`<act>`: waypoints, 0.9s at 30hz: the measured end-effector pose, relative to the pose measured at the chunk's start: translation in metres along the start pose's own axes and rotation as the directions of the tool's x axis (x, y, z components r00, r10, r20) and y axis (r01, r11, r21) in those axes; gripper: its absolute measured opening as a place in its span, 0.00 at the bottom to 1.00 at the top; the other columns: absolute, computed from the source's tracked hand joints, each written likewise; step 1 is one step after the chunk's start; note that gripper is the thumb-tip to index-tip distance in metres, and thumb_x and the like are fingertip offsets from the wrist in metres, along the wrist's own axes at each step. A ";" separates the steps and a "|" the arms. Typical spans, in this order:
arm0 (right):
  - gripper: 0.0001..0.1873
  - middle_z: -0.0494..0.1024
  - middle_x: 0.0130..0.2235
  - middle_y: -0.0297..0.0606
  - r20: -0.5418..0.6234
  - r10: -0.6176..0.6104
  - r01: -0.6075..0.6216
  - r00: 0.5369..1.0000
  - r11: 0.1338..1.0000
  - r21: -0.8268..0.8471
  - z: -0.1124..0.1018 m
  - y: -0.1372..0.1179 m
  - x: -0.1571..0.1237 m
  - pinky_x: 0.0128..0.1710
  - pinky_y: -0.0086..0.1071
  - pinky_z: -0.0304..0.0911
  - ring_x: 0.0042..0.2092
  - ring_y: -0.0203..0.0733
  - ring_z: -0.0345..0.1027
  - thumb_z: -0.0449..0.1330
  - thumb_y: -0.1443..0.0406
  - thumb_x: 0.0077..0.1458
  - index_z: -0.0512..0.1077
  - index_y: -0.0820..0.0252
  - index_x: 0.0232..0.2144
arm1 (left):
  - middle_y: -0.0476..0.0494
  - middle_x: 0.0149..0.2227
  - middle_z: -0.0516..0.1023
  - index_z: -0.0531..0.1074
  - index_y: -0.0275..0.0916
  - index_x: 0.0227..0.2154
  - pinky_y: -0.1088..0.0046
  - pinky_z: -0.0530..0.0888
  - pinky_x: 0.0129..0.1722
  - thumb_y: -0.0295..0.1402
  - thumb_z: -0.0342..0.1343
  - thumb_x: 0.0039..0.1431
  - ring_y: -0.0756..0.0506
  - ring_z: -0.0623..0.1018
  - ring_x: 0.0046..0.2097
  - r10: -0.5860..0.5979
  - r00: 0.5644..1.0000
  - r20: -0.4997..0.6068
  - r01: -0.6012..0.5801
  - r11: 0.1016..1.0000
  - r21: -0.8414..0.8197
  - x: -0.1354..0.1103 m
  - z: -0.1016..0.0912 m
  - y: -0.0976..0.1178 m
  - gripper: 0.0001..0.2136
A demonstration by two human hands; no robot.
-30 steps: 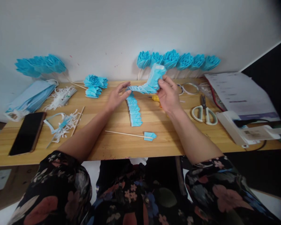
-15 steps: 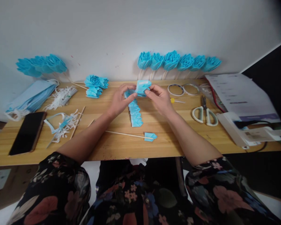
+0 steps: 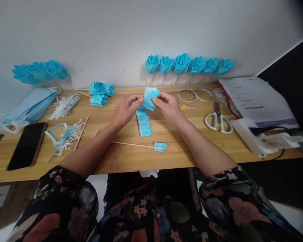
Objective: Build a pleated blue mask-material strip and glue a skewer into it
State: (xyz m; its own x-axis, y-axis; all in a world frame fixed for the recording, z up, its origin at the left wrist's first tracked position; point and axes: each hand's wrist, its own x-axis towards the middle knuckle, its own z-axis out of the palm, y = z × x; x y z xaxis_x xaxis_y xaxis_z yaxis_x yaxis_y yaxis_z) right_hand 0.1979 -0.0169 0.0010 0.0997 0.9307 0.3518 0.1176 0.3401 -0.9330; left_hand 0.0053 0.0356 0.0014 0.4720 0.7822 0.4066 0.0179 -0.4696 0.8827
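My right hand (image 3: 168,107) pinches a folded blue petal (image 3: 149,98), its thumb lying over the right side. A whitish strip runs along the petal's top edge. At the petal's left edge, the thumb and forefinger of my left hand (image 3: 128,110) are pressed together on it. Just below my hands a row of overlapping folded blue petals (image 3: 144,123) lies on the table. Nearer to me, a thin wooden stick (image 3: 133,144) rests with its right end on a single blue petal (image 3: 159,146).
Blue flowers on sticks (image 3: 181,64) lean along the wall; others (image 3: 98,88) lie at left. Blue masks (image 3: 30,105), white straps (image 3: 63,106) and a phone (image 3: 27,146) are at left. Tape rolls (image 3: 187,95), a yellow-handled screwdriver (image 3: 183,107), scissors (image 3: 218,119) and a power strip (image 3: 249,134) are at right.
The held petal has tilted more upright, showing more of its face. My left thumb has drawn back from its front to its left edge. The view has shifted slightly.
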 end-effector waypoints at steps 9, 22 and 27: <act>0.17 0.65 0.25 0.29 0.009 -0.016 0.017 1.000 0.992 -0.126 0.001 -0.001 -0.001 0.32 0.32 0.53 0.30 0.35 0.56 0.67 0.54 0.55 0.69 0.56 0.23 | 0.48 0.32 0.76 0.75 0.41 0.30 0.67 0.74 0.45 0.52 0.66 0.60 0.45 0.76 0.37 0.002 1.000 -0.028 -0.002 1.000 -0.017 0.004 0.000 -0.006 0.18; 0.16 0.82 0.36 0.33 -0.174 0.060 -0.040 0.983 0.993 0.115 -0.006 0.006 0.006 0.39 0.28 0.70 0.36 0.34 0.74 0.66 0.49 0.60 0.78 0.52 0.41 | 0.49 0.32 0.75 0.72 0.41 0.31 0.66 0.72 0.44 0.49 0.66 0.62 0.46 0.75 0.39 0.044 0.972 -0.231 -0.040 0.999 0.023 0.053 -0.035 -0.015 0.16; 0.03 0.76 0.28 0.28 -0.204 0.133 -0.101 0.970 0.982 0.159 -0.006 0.005 0.009 0.32 0.25 0.67 0.28 0.30 0.68 0.60 0.65 0.62 0.74 0.54 0.35 | 0.54 0.27 0.69 0.70 0.39 0.33 0.69 0.68 0.41 0.37 0.65 0.67 0.52 0.70 0.35 -0.087 0.948 -0.306 0.112 0.991 0.068 0.124 -0.056 -0.045 0.11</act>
State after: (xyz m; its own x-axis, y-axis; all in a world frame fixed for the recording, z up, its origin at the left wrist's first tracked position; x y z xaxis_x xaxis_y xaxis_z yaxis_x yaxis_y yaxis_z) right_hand 0.2050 -0.0082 0.0002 0.3136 0.9207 0.2323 -0.0517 0.2609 -0.9640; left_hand 0.0132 0.1764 0.0250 0.1767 0.9075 0.3810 0.1306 -0.4053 0.9048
